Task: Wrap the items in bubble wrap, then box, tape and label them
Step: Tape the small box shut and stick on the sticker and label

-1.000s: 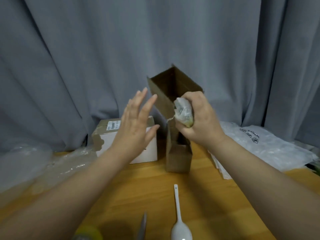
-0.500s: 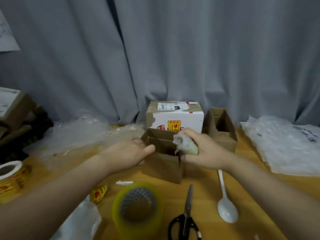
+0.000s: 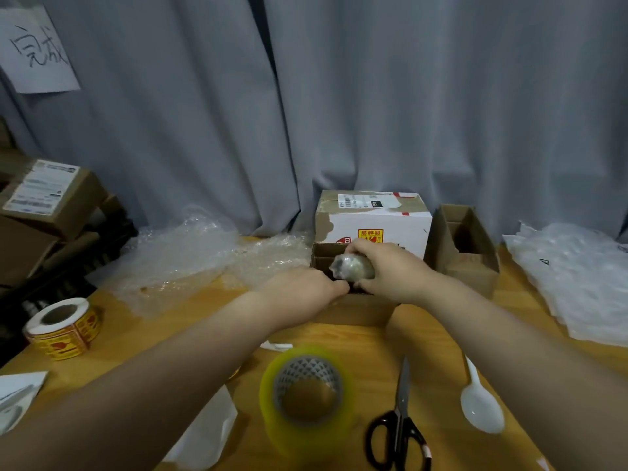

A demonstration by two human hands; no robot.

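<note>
Desk (image 3: 190, 321), mid-frame: my left hand (image 3: 302, 290) is gripping the box (image 3: 356, 311) to steady it, right hand (image 3: 390, 270) clamping the bundle (image 3: 351, 266) for insertion.

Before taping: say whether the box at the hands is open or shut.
Open: the box shows its inner divider; the right hand holds the wrapped item at its mouth.

Grey pleated curtain (image 3: 339, 96) across the back, handwritten paper sign (image 3: 35, 51) pinned left, wooden table (image 3: 441, 338)
</note>
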